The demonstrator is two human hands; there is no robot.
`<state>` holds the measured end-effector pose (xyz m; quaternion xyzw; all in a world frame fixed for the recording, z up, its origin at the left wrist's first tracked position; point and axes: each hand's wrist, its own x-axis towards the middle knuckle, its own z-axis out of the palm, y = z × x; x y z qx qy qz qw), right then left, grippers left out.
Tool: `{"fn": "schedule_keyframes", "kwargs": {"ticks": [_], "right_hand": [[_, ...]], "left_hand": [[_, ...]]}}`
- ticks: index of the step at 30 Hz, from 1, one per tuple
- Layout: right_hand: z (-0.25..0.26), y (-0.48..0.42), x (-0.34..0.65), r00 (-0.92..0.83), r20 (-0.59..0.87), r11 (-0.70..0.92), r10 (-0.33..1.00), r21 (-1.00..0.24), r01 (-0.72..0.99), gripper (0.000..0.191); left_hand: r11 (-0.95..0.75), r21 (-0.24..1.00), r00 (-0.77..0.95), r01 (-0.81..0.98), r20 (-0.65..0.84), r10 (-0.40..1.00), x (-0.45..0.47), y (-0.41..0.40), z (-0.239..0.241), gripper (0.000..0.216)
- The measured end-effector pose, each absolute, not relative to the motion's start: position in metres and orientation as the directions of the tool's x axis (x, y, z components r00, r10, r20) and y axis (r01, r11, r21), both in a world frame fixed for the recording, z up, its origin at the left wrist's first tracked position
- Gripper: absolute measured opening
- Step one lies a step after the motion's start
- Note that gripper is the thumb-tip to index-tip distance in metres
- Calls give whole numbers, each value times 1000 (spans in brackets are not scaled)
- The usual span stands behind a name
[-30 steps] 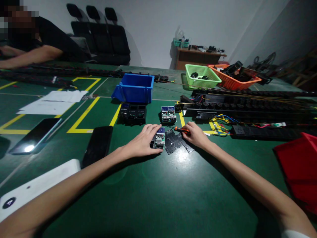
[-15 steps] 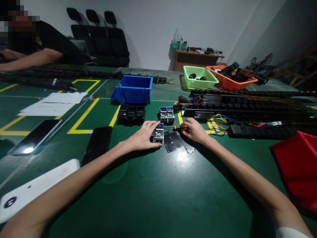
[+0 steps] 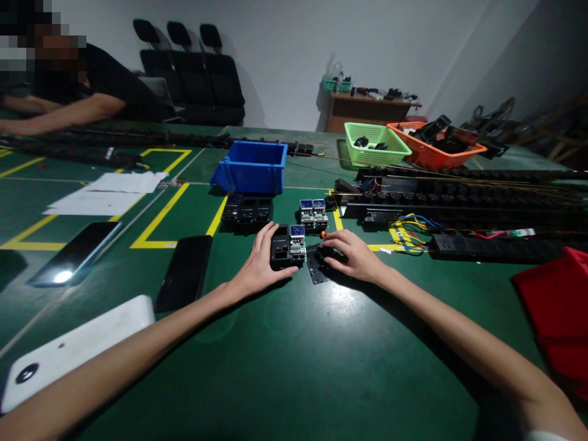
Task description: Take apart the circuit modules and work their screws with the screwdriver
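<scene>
My left hand (image 3: pixel 261 260) is curved around a black plastic housing (image 3: pixel 279 246), fingers at its far edge and thumb along its near edge. A small circuit board with a blue-faced display (image 3: pixel 297 240) sits in the housing's right side. My right hand (image 3: pixel 351 254) is just to the right, fingers bent, low over a thin black panel (image 3: pixel 316 269) lying on the table. The orange end of a screwdriver (image 3: pixel 323 234) shows beside its index finger; the rest of the handle is hidden. Behind the housing stand two similar display boards (image 3: pixel 313 213).
A black module (image 3: pixel 247 211) and a blue bin (image 3: pixel 252 168) stand behind my left hand. Black rails with wires (image 3: pixel 413 205) lie right, before green (image 3: pixel 376 147) and orange baskets (image 3: pixel 436 150). Phones (image 3: pixel 184 272) lie left; a red bin (image 3: pixel 551 306) stands right. Another person (image 3: pixel 105 86) sits far left.
My right hand has moved left over the black panels, covering most of the screwdriver. My left fingers have drawn back leftward, exposing more of the black housing. The view has shifted slightly.
</scene>
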<state>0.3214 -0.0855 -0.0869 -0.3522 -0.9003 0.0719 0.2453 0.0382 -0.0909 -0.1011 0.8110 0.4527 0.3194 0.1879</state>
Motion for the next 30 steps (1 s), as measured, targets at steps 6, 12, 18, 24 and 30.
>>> {"fn": "schedule_keyframes", "kwargs": {"ticks": [6,12,18,24,30], "right_hand": [[-97,-106,308,-674,254,719,693,-308,623,72],[-102,-108,312,-594,245,643,766,-274,716,66],[-100,-108,315,-550,245,600,798,-232,766,71],[-96,-92,302,-535,354,634,767,-293,715,85],[-97,-66,286,-532,414,668,739,-346,659,92]], "left_hand": [[-481,604,367,636,311,877,36,-79,-108,100],[-478,608,376,634,298,877,41,-70,-109,101],[-520,593,409,615,325,853,48,-61,-115,104],[-547,579,429,605,342,836,52,-54,-120,104],[-539,608,427,583,334,840,51,-55,-120,103]]}}
